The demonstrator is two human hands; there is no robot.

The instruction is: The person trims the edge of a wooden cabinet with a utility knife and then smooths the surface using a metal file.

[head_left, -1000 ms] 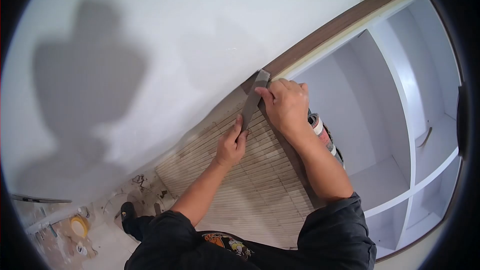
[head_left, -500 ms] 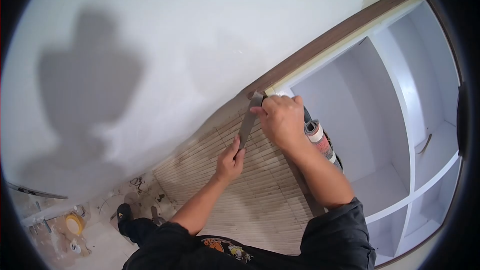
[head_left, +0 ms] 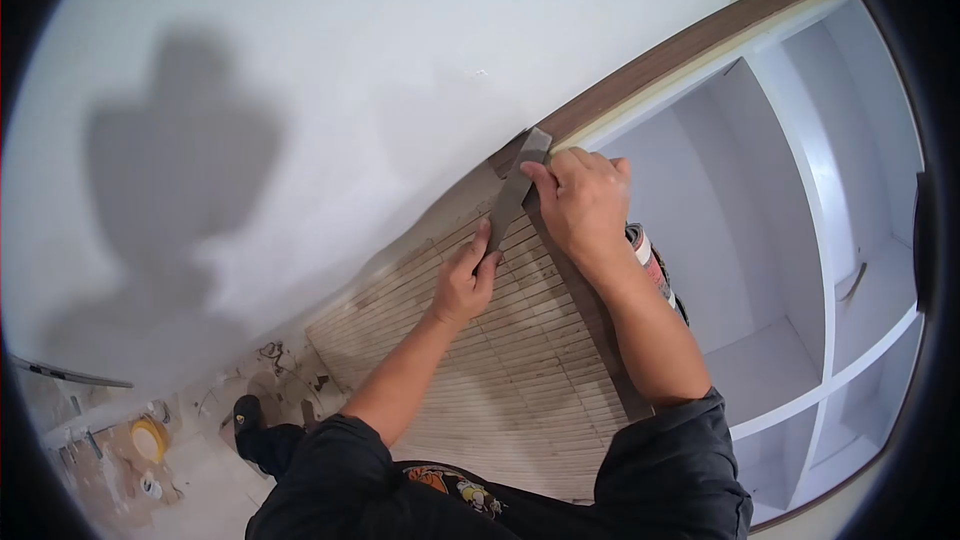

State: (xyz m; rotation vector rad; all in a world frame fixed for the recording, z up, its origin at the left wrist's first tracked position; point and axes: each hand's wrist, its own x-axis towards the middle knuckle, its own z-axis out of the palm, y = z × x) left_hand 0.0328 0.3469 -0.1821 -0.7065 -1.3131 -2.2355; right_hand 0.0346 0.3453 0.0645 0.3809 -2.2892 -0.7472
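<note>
A flat grey strip-like piece [head_left: 511, 198] slants across the corner of a brown wood edge [head_left: 690, 50]. Around its lower end the fingers of my left hand [head_left: 466, 275] are closed. Near its upper end is my right hand [head_left: 585, 195], fingers curled, with the thumb against the strip. The strip's top end rests at the wood edge beside the white wall [head_left: 400, 70]. Just past my right wrist, a roll with red and white markings [head_left: 652, 262] is partly hidden by the forearm.
White shelving [head_left: 800, 190] with several compartments fills the right side; a curved scrap [head_left: 856, 280] lies in one. Ribbed panelling [head_left: 500, 370] is below my hands. At lower left, a yellow round item [head_left: 149, 440] and debris lie on the floor by a dark shoe [head_left: 247, 418].
Both hands and the grey strip have moved up and slightly right along the brown edge. More of the roll is now covered by my right forearm.
</note>
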